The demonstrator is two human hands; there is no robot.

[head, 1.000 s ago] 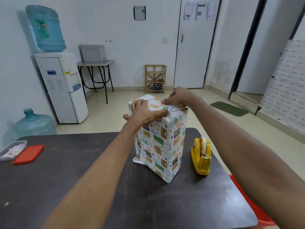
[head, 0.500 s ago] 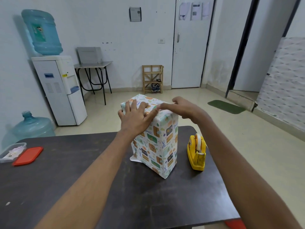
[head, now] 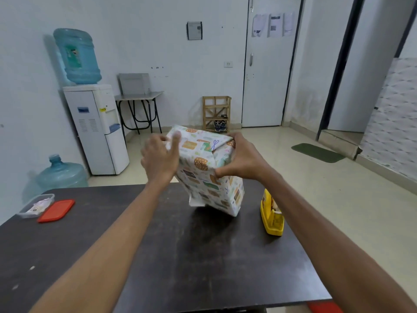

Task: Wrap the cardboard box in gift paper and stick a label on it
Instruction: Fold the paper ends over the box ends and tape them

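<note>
Plainly tilted — the box (colourfully papered)

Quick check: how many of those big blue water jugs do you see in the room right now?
2. The upturned jug sits on the white water dispenser by the left wall; the floor jug stands to its left.

1. Setting: a plain, office-like room with white walls.
2. Water dispenser against the left wall, with a spare bottle on the floor near it.
3. Printed sheets stuck on the door.
4. Folding table and wooden shoe rack along the far wall.
5. Dark work table in the foreground.
</note>
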